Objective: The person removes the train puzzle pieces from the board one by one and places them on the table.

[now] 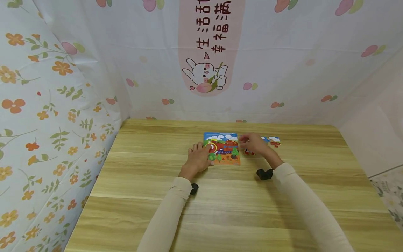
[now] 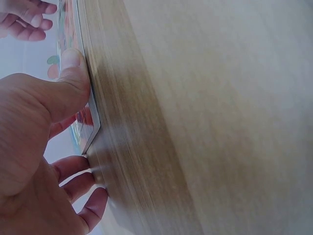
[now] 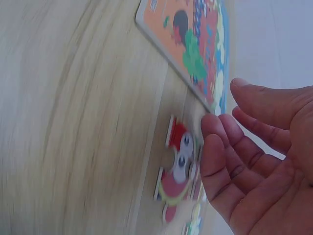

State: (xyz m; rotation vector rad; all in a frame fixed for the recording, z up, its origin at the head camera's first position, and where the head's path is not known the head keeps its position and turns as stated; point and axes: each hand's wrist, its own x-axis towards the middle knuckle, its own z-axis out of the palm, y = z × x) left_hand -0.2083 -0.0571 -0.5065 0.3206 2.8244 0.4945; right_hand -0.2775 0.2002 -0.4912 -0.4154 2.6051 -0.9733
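A jigsaw puzzle board with a red train picture lies flat on the table. My left hand holds its left side; in the left wrist view the thumb presses along the near edge, and the other fingers spread around the corner. Just right of the board hovers my right hand, fingers loosely bent with nothing between them. Below it, a loose red puzzle piece with a cartoon face rests on the table, partly hidden by the hand in the head view.
Further right lies another loose puzzle piece with clouds and red on it, next to a partly hidden one. The wooden table meets a patterned curtain at the back and left. Black wrist cameras sit on both wrists.
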